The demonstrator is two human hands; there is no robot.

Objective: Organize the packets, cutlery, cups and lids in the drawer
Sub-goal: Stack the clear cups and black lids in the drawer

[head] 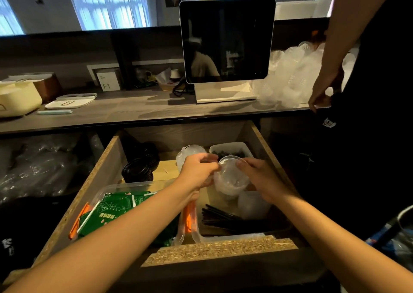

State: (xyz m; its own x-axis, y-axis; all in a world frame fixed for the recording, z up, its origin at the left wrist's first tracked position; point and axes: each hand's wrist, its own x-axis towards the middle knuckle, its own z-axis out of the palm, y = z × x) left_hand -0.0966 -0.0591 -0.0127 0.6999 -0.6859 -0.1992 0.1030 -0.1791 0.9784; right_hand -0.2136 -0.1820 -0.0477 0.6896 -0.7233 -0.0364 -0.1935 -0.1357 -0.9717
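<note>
Both hands, left hand [197,167] and right hand [260,176], are holding a clear cup [231,177] over the drawer [107,163] at frame centre, fingers curled round it (probably for stacking it).

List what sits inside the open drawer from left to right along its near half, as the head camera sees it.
Green packets in a clear tub, then an orange strip between the tubs, then black straws, then a clear cup lying on its side.

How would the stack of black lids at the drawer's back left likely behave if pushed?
The black lids look thin and light, so they would probably slide easily. The stack already leans, so a push may well topple or fan it. Loose lids lying on edge could roll inside the drawer.
</note>
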